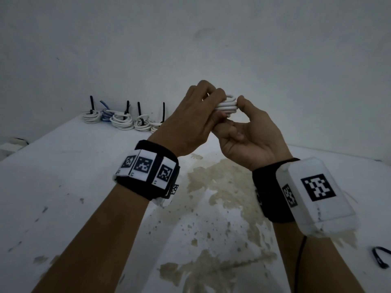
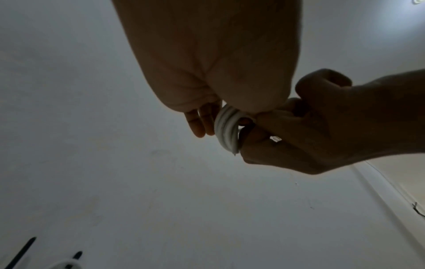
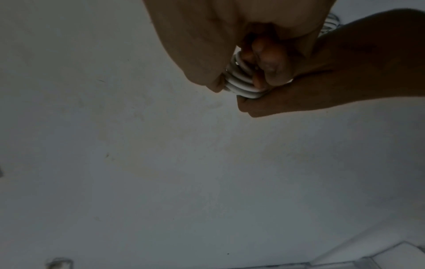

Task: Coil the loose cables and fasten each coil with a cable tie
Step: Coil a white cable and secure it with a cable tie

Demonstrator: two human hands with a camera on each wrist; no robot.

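Note:
A white cable coil (image 1: pixel 227 104) is held up in the air between both hands, above the stained white table (image 1: pixel 63 187). My left hand (image 1: pixel 201 106) wraps its fingers over the coil from the left. My right hand (image 1: pixel 239 115) pinches the coil's right side with thumb on top and fingers curled beneath. The left wrist view shows the coil (image 2: pixel 227 129) edge-on, and the right wrist view shows its stacked loops (image 3: pixel 241 78). No cable tie is visible on this coil; most of it is hidden by fingers.
Several coiled cables (image 1: pixel 122 120) fastened with upright black ties (image 1: pixel 91 104) line the wall at the table's back left. A loose black cable tie (image 1: pixel 380 259) lies at the right edge. A brown stain (image 1: pixel 222 187) covers the table's middle.

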